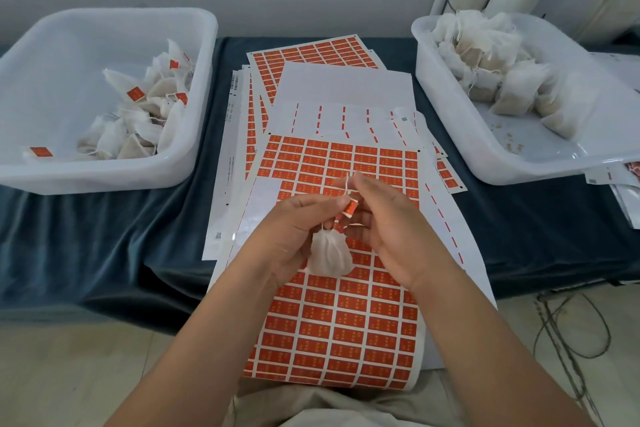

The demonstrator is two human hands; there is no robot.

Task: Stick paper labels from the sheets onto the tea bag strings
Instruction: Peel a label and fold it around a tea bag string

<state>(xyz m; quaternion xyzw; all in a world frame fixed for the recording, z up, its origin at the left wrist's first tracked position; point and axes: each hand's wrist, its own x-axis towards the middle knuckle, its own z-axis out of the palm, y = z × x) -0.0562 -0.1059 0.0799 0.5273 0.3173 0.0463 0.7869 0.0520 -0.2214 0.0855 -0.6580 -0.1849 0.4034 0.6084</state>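
Observation:
A white tea bag (329,256) hangs between my hands over a sheet of orange labels (332,333). My left hand (294,232) pinches a small orange label (350,207) at its fingertips, with the bag hanging just below. My right hand (388,225) pinches the bag's white string (346,187) just above the label. The string runs up from the label to my right fingertips. More label sheets (311,55), some peeled bare, lie spread over the dark cloth behind.
A white bin (194,156) at the left holds several labelled tea bags (145,107). A white bin (446,135) at the right holds several unlabelled bags (485,55). Dark cloth (104,246) covers the table. Cables (568,329) lie on the floor at the right.

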